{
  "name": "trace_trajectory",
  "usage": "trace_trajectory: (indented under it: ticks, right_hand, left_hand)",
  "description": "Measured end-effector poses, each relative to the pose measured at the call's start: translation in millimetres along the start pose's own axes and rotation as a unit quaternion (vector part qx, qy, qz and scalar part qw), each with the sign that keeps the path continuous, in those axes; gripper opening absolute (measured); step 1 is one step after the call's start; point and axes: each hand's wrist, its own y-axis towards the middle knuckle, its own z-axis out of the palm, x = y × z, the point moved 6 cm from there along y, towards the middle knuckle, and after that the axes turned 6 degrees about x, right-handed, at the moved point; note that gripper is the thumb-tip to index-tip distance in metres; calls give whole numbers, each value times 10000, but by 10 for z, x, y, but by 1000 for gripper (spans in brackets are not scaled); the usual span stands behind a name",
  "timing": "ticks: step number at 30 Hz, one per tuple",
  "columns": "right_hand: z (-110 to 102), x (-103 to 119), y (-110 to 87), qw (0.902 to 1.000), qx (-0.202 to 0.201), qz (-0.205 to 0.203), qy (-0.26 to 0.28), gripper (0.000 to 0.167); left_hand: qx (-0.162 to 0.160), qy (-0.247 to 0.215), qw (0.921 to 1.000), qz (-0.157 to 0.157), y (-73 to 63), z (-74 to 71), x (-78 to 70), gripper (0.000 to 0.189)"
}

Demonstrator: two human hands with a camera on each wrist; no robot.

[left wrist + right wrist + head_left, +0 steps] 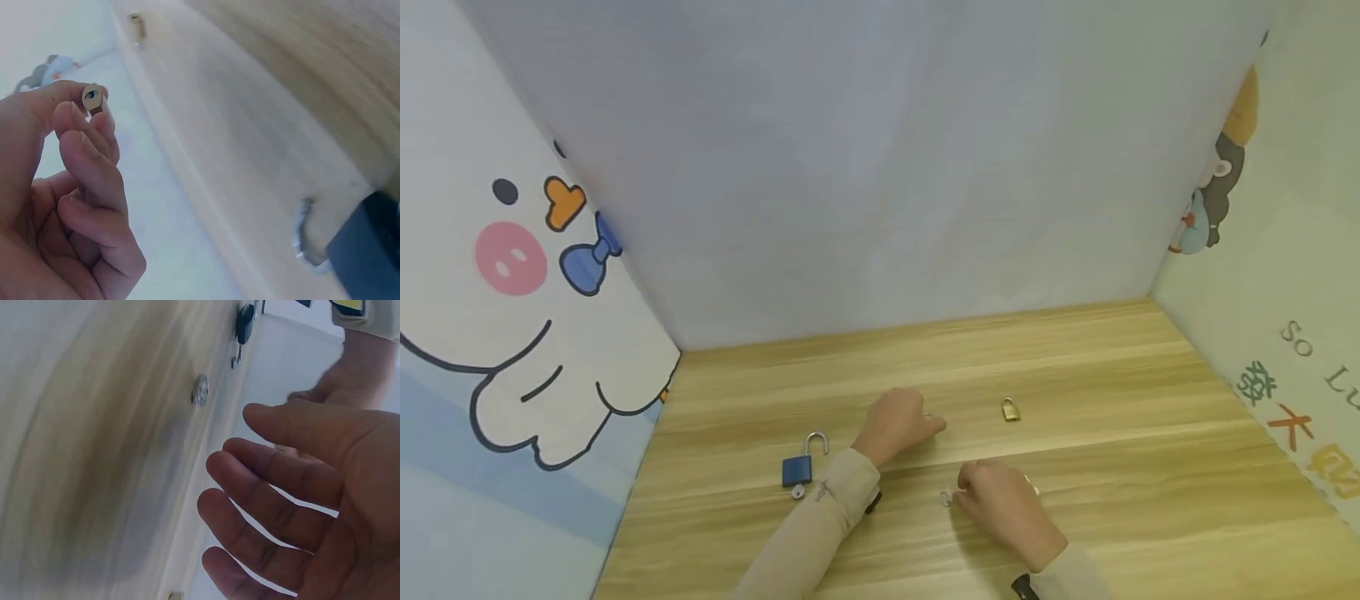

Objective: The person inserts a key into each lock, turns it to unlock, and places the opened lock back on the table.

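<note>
My left hand (895, 427) pinches a small brass padlock (92, 97) between thumb and fingers, its keyhole end showing in the left wrist view. The fingers cover most of its body. Beside it to the right, a second brass padlock (1011, 410) stands on the table with its shackle closed. My right hand (1003, 508) hovers low over the table, fingers loosely bent and holding nothing in the right wrist view. Just left of its fingertips lies a small silvery key (200, 390). Another small shiny piece (1032, 485) shows partly behind the right hand.
A blue padlock (797, 471) with its shackle swung open lies left of my left forearm, a key (798, 492) in its bottom. The wooden table (1150, 375) is bounded by a grey back wall (880, 208) and printed side panels.
</note>
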Motion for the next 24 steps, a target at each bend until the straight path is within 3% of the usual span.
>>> trace_trajectory:
  ticks: [5, 9, 17, 24]
  right_hand:
    - [110, 56, 26, 9998, 127, 29, 151, 13]
    - [168, 94, 58, 9999, 91, 116, -23, 14]
    - [245, 67, 99, 9993, 149, 350, -2, 13]
    - [294, 5, 90, 9949, 437, 454, 791, 10]
  left_hand:
    - [0, -3, 9999, 146, -128, -98, -62, 52]
    - [-5, 4, 9998, 194, -205, -157, -74, 50]
    - [55, 144, 9995, 261, -263, -188, -79, 52]
    - [-12, -11, 9996, 287, -301, -183, -28, 49]
